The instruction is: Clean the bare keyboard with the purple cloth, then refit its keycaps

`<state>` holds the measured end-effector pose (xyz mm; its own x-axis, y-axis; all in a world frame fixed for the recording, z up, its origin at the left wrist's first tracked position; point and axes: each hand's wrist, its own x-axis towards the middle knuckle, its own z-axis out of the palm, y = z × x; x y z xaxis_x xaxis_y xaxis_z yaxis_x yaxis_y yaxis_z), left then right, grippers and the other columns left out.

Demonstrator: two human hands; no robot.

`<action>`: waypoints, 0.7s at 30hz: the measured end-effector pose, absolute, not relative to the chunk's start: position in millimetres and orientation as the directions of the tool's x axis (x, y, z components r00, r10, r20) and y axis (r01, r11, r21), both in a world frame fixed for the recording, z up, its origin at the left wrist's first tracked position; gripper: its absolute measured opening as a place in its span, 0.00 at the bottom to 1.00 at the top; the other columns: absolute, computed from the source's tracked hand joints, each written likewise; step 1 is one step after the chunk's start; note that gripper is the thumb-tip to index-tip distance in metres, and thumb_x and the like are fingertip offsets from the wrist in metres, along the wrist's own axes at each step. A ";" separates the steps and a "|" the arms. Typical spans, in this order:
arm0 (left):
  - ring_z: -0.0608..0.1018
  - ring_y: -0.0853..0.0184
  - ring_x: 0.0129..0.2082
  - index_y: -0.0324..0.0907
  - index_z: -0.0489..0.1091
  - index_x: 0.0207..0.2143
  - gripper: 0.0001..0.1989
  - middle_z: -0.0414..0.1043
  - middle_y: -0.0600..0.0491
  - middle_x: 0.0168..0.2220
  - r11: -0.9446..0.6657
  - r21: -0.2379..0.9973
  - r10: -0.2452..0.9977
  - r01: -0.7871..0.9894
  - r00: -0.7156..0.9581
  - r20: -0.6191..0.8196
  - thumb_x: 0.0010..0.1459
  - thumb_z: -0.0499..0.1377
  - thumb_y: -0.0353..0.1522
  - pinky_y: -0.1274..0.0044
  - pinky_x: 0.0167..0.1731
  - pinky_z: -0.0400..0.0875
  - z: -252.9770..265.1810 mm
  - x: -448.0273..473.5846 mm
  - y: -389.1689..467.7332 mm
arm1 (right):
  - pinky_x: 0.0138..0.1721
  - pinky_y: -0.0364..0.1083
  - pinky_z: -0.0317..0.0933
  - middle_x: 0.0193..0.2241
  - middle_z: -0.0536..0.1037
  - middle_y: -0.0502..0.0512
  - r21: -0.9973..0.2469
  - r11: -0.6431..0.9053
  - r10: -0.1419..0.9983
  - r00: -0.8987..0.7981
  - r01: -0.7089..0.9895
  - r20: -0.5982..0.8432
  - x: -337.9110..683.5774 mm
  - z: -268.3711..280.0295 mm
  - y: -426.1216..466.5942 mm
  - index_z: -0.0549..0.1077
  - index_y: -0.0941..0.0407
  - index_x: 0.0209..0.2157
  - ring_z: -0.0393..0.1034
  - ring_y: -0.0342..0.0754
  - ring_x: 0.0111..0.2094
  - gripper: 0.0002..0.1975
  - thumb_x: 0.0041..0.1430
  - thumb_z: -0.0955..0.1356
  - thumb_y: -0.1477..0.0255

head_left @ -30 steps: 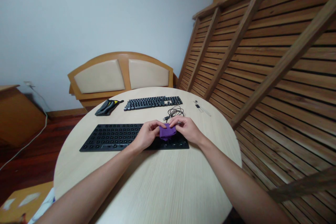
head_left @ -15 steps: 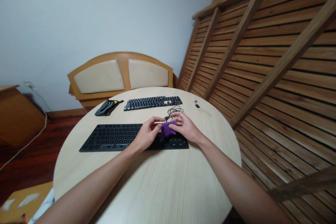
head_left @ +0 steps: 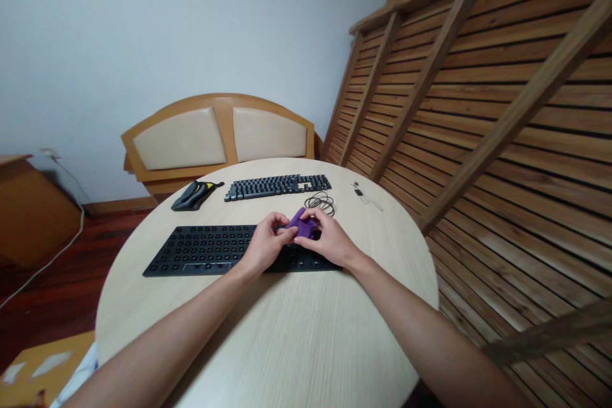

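A small purple cloth (head_left: 306,227) is pinched between both hands above the right part of a black keyboard base (head_left: 201,248) whose keycaps are off. My left hand (head_left: 268,241) grips the cloth's left side between thumb and fingers. On the other side, my right hand (head_left: 329,239) has its thumb and fingers closed on the cloth, which looks bunched. Part of the keyboard base is hidden under the hands. Just beyond them lies a coiled black cable (head_left: 319,203).
Farther back on the round table (head_left: 306,331) lies a set of dark keycaps (head_left: 277,186) arranged like a keyboard. A black-and-yellow pouch-like item (head_left: 196,196) sits at the left, and a thin wire tool (head_left: 368,196) at the right. A slatted wooden panel (head_left: 478,108) leans along the right.
The cloth has gone from hanging spread between the hands to being bunched up. My right hand has shifted slightly left and nearer, its fingers now curled around the cloth.
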<state>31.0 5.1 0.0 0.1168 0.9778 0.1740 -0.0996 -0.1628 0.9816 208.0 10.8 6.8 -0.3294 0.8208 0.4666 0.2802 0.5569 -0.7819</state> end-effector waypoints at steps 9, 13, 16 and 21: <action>0.75 0.58 0.51 0.42 0.67 0.49 0.16 0.72 0.45 0.50 -0.576 0.668 0.816 0.471 0.382 0.435 0.61 0.59 0.38 0.64 0.54 0.68 2.4 19.8 -2.9 | 0.52 0.51 0.63 0.45 0.79 0.54 -0.608 0.613 0.790 -0.357 0.504 0.499 238.2 11.2 24.0 0.76 0.54 0.43 0.72 0.50 0.47 0.12 0.57 0.68 0.78; 0.65 0.51 0.63 0.41 0.62 0.59 0.27 0.61 0.41 0.63 -0.640 0.382 0.768 0.667 0.538 0.348 0.61 0.58 0.44 0.58 0.63 0.56 -1.1 14.6 -6.4 | 0.58 0.54 0.59 0.52 0.75 0.59 -0.503 0.681 0.732 -0.499 0.532 0.464 244.9 3.3 29.2 0.76 0.55 0.45 0.68 0.52 0.55 0.11 0.62 0.66 0.77; 0.56 0.48 0.68 0.41 0.59 0.63 0.33 0.53 0.42 0.68 -0.618 0.280 0.786 0.735 0.568 0.243 0.62 0.54 0.51 0.55 0.65 0.48 -6.4 14.9 -7.2 | 0.59 0.56 0.58 0.54 0.73 0.62 -0.417 0.703 0.710 -0.553 0.575 0.435 242.0 -1.6 31.7 0.74 0.57 0.51 0.66 0.54 0.57 0.14 0.65 0.65 0.75; 0.48 0.48 0.70 0.40 0.54 0.66 0.39 0.46 0.43 0.70 -0.598 0.214 0.801 0.772 0.575 0.163 0.63 0.48 0.56 0.56 0.66 0.45 -10.2 15.7 -7.4 | 0.57 0.56 0.60 0.49 0.76 0.62 -0.312 0.700 0.709 -0.575 0.642 0.407 244.8 -0.5 35.4 0.75 0.58 0.49 0.67 0.54 0.53 0.14 0.65 0.63 0.78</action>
